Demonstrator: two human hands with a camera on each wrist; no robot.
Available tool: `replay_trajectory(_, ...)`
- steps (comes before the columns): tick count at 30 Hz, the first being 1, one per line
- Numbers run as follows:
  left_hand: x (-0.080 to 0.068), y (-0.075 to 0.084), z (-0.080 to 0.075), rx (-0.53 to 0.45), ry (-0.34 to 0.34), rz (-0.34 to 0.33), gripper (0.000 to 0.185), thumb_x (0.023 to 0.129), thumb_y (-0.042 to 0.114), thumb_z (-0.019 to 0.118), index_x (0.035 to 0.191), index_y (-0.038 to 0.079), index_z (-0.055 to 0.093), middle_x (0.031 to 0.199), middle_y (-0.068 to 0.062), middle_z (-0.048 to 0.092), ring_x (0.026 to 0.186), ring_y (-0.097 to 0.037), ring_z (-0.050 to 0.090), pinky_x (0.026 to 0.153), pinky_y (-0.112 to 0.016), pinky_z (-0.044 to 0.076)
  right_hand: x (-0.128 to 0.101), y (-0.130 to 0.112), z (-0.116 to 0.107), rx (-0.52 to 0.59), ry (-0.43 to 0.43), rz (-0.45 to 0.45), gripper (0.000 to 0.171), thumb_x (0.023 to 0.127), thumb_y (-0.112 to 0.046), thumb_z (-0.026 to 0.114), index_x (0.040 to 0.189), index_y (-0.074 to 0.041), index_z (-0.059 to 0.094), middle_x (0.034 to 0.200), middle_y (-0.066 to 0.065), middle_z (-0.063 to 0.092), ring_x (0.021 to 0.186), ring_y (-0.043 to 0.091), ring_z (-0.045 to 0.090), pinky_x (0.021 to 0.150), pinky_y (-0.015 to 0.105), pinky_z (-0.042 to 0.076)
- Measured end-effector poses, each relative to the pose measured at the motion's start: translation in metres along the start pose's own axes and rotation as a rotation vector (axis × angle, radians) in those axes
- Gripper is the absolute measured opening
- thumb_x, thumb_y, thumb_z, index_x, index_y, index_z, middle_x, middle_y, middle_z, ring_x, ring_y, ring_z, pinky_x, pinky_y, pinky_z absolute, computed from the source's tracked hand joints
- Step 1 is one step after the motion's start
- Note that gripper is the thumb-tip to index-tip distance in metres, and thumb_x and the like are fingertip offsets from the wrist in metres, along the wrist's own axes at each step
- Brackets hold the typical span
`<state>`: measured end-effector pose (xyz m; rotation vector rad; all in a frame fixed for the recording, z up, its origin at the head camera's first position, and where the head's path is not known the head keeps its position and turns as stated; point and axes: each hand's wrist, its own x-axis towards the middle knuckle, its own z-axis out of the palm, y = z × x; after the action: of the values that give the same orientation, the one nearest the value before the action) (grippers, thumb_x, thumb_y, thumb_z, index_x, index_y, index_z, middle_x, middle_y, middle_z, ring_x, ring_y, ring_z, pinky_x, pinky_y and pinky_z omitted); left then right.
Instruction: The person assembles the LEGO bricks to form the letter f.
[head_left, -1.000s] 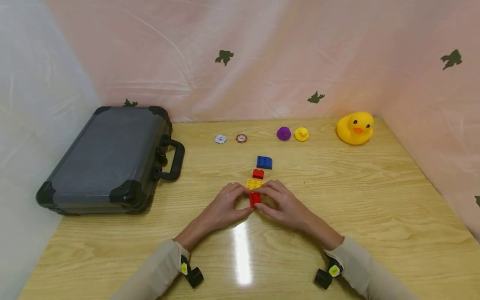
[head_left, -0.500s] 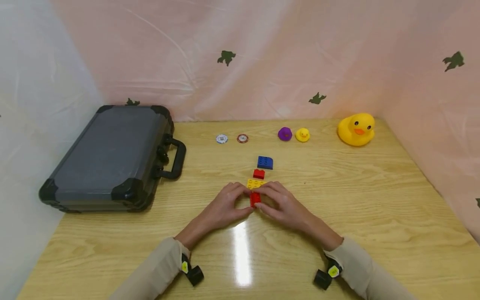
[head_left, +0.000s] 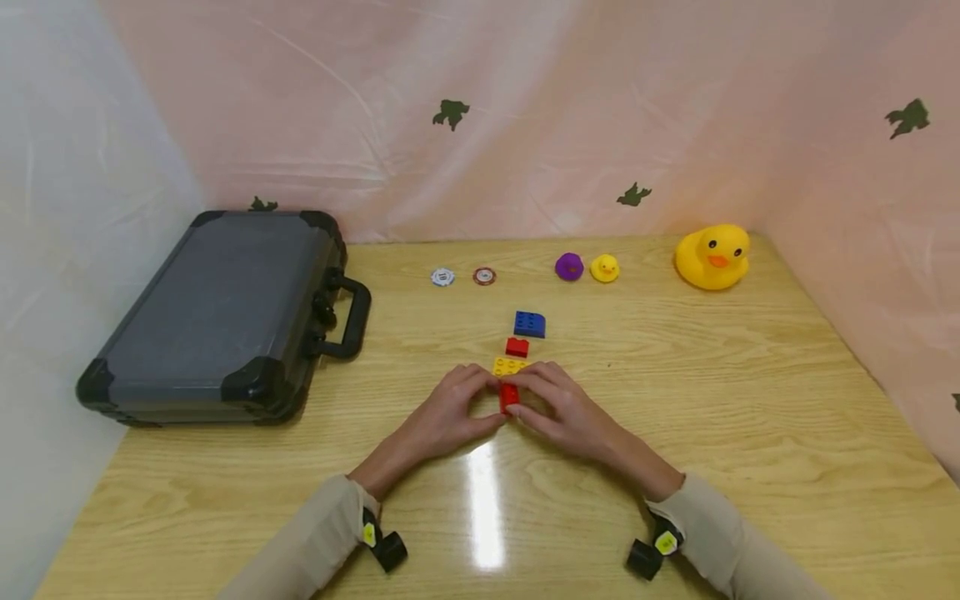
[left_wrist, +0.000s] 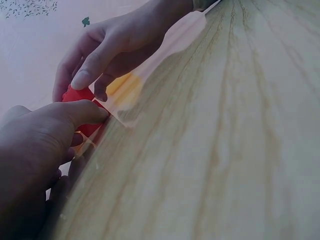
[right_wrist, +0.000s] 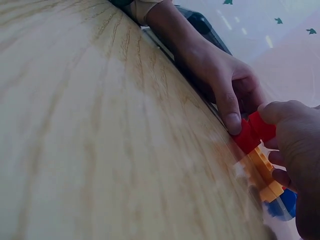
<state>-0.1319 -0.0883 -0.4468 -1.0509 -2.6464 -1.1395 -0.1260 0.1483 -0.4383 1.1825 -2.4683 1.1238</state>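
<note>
Just in front of a yellow toy brick [head_left: 510, 367], my two hands meet around red toy bricks [head_left: 509, 397]. My left hand [head_left: 452, 414] pinches the lower red brick [right_wrist: 244, 138] close over the table, its thumb on the near end. Above it, my right hand [head_left: 567, 414] pinches another red block [right_wrist: 263, 126], which sits on or against the lower one; fingers hide where they meet. The yellow brick lies right behind the fingertips, partly covered by the right hand. Farther back, in a row, lie a small red brick [head_left: 517, 347] and a blue brick [head_left: 529, 324] with one rounded corner.
A grey case [head_left: 210, 300] with black corners lies at the left, handle facing right. Along the back are a white chip [head_left: 442, 277], a red-rimmed chip [head_left: 484, 276], a purple duck [head_left: 569, 267], a small yellow duck [head_left: 604, 268] and a large yellow duck [head_left: 712, 258].
Both hands keep their hold in the same spot. The upper red block's visible right edge has shifted very slightly left; other things stay where they were.
</note>
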Motion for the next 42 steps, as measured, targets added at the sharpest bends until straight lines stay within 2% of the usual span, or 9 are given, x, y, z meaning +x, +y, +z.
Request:
replay_trajectory(12, 0.000, 0.000, 0.000, -0.005, -0.002, -0.004, 0.035, 0.089, 0.024, 0.083, 0.117, 0.008, 0.070, 0.111, -0.001, 0.066, 0.097, -0.018, 0.054, 0.085, -0.035, 0.047, 0.003, -0.002, -0.002, 0.021, -0.004, 0.024, 0.035, 0.093, -0.012, 0.079, 0.126, -0.007, 0.069, 0.121, 0.002, 0.065, 0.114, 0.021, 0.056, 0.099, 0.042, 0.048)
replay_trajectory(19, 0.000, 0.000, 0.001, -0.007, -0.002, -0.001, 0.033, 0.088, 0.024, 0.083, 0.115, 0.008, 0.070, 0.111, -0.001, 0.066, 0.099, -0.018, 0.056, 0.087, -0.036, 0.048, 0.007, -0.005, -0.008, -0.004, -0.057, 0.040, 0.032, 0.094, -0.017, 0.078, 0.123, -0.007, 0.070, 0.125, 0.003, 0.063, 0.115, 0.018, 0.055, 0.098, 0.042, 0.049)
replay_trajectory(26, 0.000, 0.001, 0.000, -0.008, 0.006, 0.006, 0.031, 0.088, 0.022, 0.083, 0.113, 0.009, 0.069, 0.110, -0.001, 0.066, 0.100, -0.018, 0.057, 0.087, -0.037, 0.049, 0.012, -0.004, -0.011, -0.048, -0.089, 0.001, 0.028, 0.094, -0.017, 0.077, 0.119, -0.006, 0.071, 0.122, 0.003, 0.065, 0.114, 0.019, 0.055, 0.098, 0.041, 0.049)
replay_trajectory(35, 0.001, 0.003, 0.000, -0.013, -0.002, -0.021, 0.031, 0.088, 0.022, 0.084, 0.113, 0.009, 0.069, 0.110, -0.001, 0.066, 0.101, -0.018, 0.056, 0.088, -0.037, 0.049, 0.017, -0.008, -0.013, -0.081, -0.116, -0.026, 0.028, 0.095, -0.018, 0.076, 0.119, -0.003, 0.071, 0.118, 0.002, 0.065, 0.110, 0.018, 0.053, 0.094, 0.039, 0.049)
replay_trajectory(42, 0.000, 0.002, 0.001, 0.006, -0.002, -0.023, 0.032, 0.088, 0.024, 0.084, 0.112, 0.009, 0.070, 0.098, 0.002, 0.063, 0.093, -0.016, 0.054, 0.082, -0.035, 0.047, 0.017, -0.006, -0.012, -0.045, -0.115, -0.013, 0.028, 0.094, -0.017, 0.077, 0.118, -0.002, 0.072, 0.117, 0.003, 0.065, 0.111, 0.018, 0.054, 0.095, 0.039, 0.049)
